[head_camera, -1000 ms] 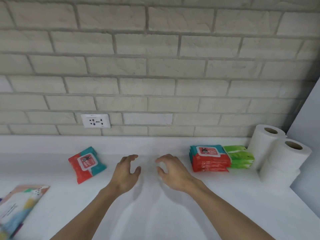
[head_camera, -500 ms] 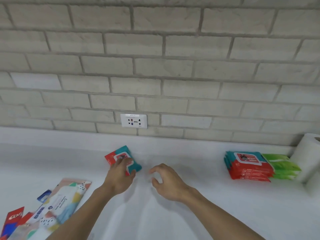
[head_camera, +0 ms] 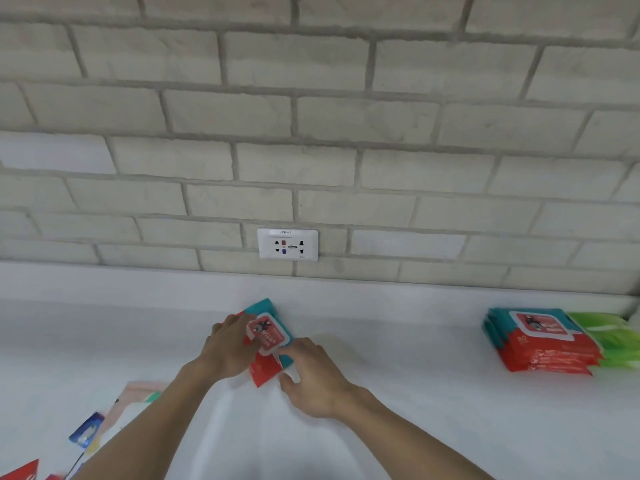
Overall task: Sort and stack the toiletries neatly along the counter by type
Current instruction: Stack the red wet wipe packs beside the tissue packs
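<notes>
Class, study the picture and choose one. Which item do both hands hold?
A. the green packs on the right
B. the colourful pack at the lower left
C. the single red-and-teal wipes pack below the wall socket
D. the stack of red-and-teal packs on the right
C: the left hand and right hand both grip the single wipes pack below the wall socket, while the red-and-teal stack and green packs lie untouched.

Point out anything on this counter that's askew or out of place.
The lone wipes pack lies skewed to the wall, far from the matching red-and-teal stack at right; the left hand and right hand hold it. At lower left, mixed packets sprawl unsorted.
</notes>
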The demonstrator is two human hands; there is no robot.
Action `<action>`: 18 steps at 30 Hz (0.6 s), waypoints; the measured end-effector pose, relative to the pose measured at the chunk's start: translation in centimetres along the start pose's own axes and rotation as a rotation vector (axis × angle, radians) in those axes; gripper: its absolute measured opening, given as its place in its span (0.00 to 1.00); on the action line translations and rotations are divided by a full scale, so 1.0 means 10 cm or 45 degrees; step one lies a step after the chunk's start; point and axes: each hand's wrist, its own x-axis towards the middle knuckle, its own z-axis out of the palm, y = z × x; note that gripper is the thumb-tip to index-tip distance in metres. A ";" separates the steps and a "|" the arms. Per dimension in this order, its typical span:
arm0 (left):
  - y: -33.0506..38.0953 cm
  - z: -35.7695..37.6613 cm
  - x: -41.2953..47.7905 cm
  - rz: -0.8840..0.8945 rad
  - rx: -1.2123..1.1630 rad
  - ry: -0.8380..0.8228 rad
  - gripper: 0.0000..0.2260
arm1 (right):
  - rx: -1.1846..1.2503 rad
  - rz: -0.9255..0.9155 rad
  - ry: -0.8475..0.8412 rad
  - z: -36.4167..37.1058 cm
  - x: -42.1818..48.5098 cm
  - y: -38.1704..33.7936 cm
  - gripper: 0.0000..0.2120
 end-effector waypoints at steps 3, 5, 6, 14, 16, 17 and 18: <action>-0.03 0.00 0.12 -0.001 0.019 0.016 0.21 | -0.069 0.035 -0.032 0.09 0.15 -0.01 0.23; -0.08 0.01 0.20 -0.004 0.034 0.036 0.23 | -0.104 0.025 -0.042 0.15 0.22 -0.04 0.25; -0.10 0.02 0.22 -0.010 0.029 0.033 0.23 | -0.128 0.015 -0.048 0.18 0.25 -0.04 0.26; -0.15 0.04 0.29 -0.081 -0.054 0.028 0.27 | -0.303 0.040 -0.033 0.37 0.33 0.02 0.29; -0.14 0.02 0.28 -0.101 -0.035 0.045 0.28 | -0.301 0.039 -0.008 0.35 0.31 0.03 0.26; -0.14 0.02 0.28 -0.115 -0.030 0.042 0.29 | -0.296 0.043 0.004 0.34 0.29 0.04 0.24; -0.14 0.03 0.28 -0.135 -0.046 0.031 0.31 | -0.288 0.048 0.018 0.32 0.26 0.06 0.23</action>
